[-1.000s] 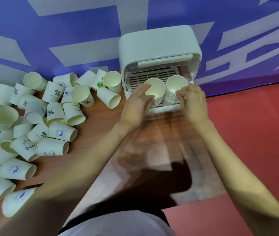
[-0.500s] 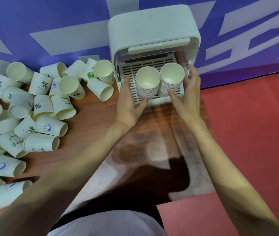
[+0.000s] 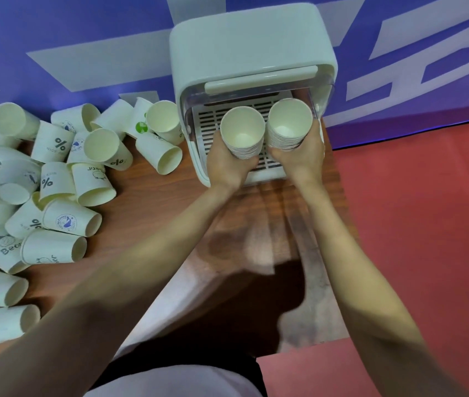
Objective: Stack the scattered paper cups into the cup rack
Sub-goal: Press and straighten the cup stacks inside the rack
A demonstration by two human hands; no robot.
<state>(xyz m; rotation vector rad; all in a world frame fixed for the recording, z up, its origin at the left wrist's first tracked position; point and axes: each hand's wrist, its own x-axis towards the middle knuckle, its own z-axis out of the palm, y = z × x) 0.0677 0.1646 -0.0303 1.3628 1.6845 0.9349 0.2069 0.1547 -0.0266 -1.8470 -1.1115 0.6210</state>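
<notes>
I see my left hand (image 3: 229, 164) wrapped around one cup stack (image 3: 243, 133) inside the cup rack (image 3: 244, 53); my right hand (image 3: 302, 156) wraps the other stack (image 3: 289, 124); loose cups (image 3: 55, 179) lie left of the rack.

Brown wood-grain bench (image 3: 153, 204) carries a white rounded plastic cup rack (image 3: 244, 53), standing just beyond the left hand (image 3: 227, 167). Scattered white paper cups (image 3: 55, 179), mostly on their sides, lie well left of that hand.

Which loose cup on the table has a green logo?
The loose cup lying just left of the cup rack, behind the upright-looking one; its green round logo shows, while the others carry blue or black prints.
</notes>
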